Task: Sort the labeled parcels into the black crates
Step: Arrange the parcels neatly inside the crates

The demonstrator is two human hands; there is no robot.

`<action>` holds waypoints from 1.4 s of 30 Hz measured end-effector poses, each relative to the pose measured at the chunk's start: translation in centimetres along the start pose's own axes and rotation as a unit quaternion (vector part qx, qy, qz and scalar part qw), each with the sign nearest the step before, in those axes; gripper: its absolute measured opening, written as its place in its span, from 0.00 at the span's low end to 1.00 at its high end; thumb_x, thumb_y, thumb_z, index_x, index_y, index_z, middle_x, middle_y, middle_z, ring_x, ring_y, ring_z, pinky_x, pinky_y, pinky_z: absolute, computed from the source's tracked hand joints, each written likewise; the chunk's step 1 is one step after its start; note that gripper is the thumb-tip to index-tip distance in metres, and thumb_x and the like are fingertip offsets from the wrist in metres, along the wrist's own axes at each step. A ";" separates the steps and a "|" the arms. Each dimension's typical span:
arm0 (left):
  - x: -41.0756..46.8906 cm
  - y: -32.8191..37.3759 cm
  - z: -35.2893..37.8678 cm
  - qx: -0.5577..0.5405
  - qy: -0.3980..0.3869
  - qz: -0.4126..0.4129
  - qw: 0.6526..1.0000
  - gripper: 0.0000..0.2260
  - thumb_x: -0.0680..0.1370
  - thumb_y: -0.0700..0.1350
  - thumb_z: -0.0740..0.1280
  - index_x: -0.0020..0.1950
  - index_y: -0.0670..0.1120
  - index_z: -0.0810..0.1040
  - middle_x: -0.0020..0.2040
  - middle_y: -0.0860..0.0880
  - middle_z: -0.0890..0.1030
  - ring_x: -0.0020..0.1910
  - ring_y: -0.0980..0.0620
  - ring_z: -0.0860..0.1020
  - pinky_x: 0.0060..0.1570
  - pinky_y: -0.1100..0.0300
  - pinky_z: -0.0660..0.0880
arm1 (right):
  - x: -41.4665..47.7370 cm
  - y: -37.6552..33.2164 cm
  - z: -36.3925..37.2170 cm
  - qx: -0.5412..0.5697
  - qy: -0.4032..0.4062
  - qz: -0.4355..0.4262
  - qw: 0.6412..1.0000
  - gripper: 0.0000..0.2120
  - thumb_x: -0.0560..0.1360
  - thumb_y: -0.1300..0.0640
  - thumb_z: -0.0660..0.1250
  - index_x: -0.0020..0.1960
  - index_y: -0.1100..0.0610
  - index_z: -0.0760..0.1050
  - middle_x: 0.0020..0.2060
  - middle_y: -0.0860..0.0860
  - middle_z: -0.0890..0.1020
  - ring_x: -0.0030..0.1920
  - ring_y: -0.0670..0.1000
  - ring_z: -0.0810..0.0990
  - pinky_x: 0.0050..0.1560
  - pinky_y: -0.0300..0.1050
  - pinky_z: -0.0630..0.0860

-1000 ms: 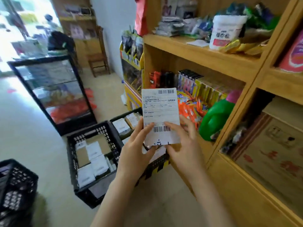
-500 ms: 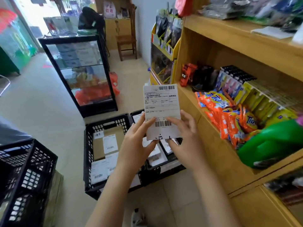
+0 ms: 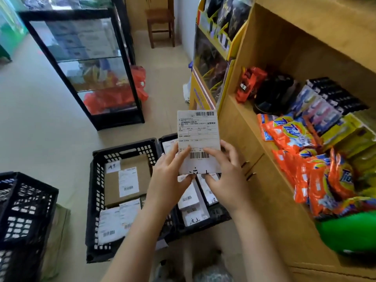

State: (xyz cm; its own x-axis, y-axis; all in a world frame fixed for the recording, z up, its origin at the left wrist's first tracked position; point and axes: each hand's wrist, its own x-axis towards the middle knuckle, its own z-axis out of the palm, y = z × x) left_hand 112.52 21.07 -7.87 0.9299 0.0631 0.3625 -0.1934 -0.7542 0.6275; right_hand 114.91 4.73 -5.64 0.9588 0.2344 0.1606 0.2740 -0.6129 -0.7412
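Single head view, looking steeply down, close over hands (image 3: 198, 178).

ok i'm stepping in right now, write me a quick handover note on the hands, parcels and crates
Left hand and right hand: both pinch the lower part of a flat white parcel with a barcoded shipping label, held upright above the crates.
Done: the middle black plastic lattice crate holds a brown cardboard box and white packets; the black crate under the hands holds more labelled packets.
Left: place the held parcel in its crate. A third black crate stands far left, contents unseen.
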 end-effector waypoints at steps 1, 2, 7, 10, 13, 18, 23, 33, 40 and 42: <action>0.5 -0.5 1.0 0.005 0.002 -0.013 1.000 0.33 0.69 0.42 0.78 0.72 0.49 0.71 0.73 0.54 0.61 0.69 0.41 0.70 0.64 0.39 0.70 | 0.9 0.9 0.3 -0.002 -0.010 0.002 1.000 0.28 0.71 0.65 0.73 0.67 0.45 0.73 0.72 0.44 0.60 0.68 0.40 0.63 0.63 0.23 0.61; 0.9 -1.1 2.0 0.010 0.001 -0.031 0.999 0.33 0.69 0.42 0.78 0.72 0.49 0.71 0.73 0.54 0.62 0.70 0.41 0.69 0.66 0.38 0.69 | 1.8 2.0 0.7 -0.001 -0.019 0.003 1.000 0.29 0.71 0.65 0.73 0.67 0.46 0.73 0.72 0.45 0.61 0.69 0.43 0.64 0.66 0.30 0.65; 1.3 -4.2 8.8 0.041 -0.019 -0.106 0.993 0.35 0.67 0.42 0.79 0.72 0.48 0.71 0.73 0.43 0.69 0.72 0.47 0.66 0.73 0.42 0.59 | 4.7 8.7 3.5 -0.013 -0.075 0.020 0.997 0.29 0.70 0.66 0.74 0.65 0.44 0.72 0.72 0.46 0.60 0.71 0.48 0.66 0.66 0.49 0.74; 0.1 -7.8 13.8 0.072 -0.022 -0.122 0.990 0.38 0.65 0.43 0.80 0.73 0.49 0.68 0.72 0.43 0.71 0.72 0.50 0.65 0.71 0.42 0.62 | 5.9 14.0 6.9 -0.020 -0.126 0.022 0.992 0.30 0.70 0.66 0.73 0.65 0.43 0.72 0.72 0.42 0.58 0.67 0.42 0.65 0.64 0.42 0.73; -1.9 -11.4 18.3 0.097 -0.033 -0.148 0.984 0.40 0.65 0.43 0.80 0.73 0.48 0.66 0.71 0.42 0.71 0.72 0.49 0.64 0.70 0.44 0.61 | 6.5 18.8 10.7 -0.005 -0.179 0.040 0.983 0.29 0.71 0.67 0.72 0.65 0.43 0.72 0.71 0.40 0.57 0.67 0.39 0.63 0.63 0.29 0.65; -5.6 -16.6 24.4 0.125 -0.065 -0.214 0.967 0.39 0.66 0.42 0.80 0.73 0.44 0.67 0.70 0.39 0.71 0.70 0.47 0.64 0.70 0.40 0.63 | 5.8 25.1 17.1 -0.021 -0.249 0.055 0.967 0.29 0.70 0.65 0.73 0.66 0.45 0.72 0.72 0.44 0.58 0.69 0.42 0.62 0.67 0.32 0.63; -8.2 -18.9 27.5 0.173 -0.094 -0.256 0.946 0.39 0.66 0.45 0.79 0.74 0.47 0.67 0.72 0.42 0.70 0.71 0.45 0.67 0.74 0.42 0.51 | 4.6 28.9 20.6 -0.027 -0.285 0.063 0.956 0.29 0.70 0.65 0.73 0.66 0.44 0.72 0.73 0.45 0.57 0.70 0.45 0.63 0.66 0.38 0.67; -9.4 -20.2 28.1 0.253 -0.112 -0.247 0.929 0.28 0.67 0.44 0.77 0.66 0.43 0.75 0.69 0.41 0.74 0.73 0.42 0.66 0.73 0.43 0.49 | 2.9 29.5 23.4 -0.026 -0.312 0.081 0.946 0.27 0.74 0.67 0.67 0.68 0.44 0.71 0.72 0.41 0.55 0.69 0.41 0.63 0.63 0.40 0.73; -9.5 -20.3 27.9 0.243 -0.120 -0.249 0.930 0.28 0.66 0.42 0.78 0.65 0.43 0.77 0.66 0.42 0.77 0.71 0.43 0.69 0.72 0.42 0.52 | 3.4 29.6 23.3 -0.028 -0.335 0.065 0.940 0.28 0.73 0.69 0.66 0.67 0.45 0.72 0.72 0.40 0.56 0.67 0.39 0.63 0.59 0.38 0.73; -9.6 -20.4 27.7 0.241 -0.129 -0.249 0.929 0.28 0.66 0.42 0.78 0.65 0.43 0.77 0.66 0.43 0.77 0.71 0.43 0.69 0.72 0.43 0.52 | 3.7 29.7 22.9 -0.025 -0.351 0.068 0.934 0.28 0.74 0.68 0.66 0.67 0.44 0.72 0.73 0.38 0.55 0.67 0.35 0.61 0.59 0.37 0.72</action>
State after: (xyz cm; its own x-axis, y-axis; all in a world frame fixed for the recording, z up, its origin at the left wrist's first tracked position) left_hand 116.25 17.81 -43.24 0.9229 0.3704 -0.1055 0.3851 -0.8828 0.2691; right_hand 124.83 4.63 -42.01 0.7047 0.5781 -0.4114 0.1736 -0.7026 -0.6900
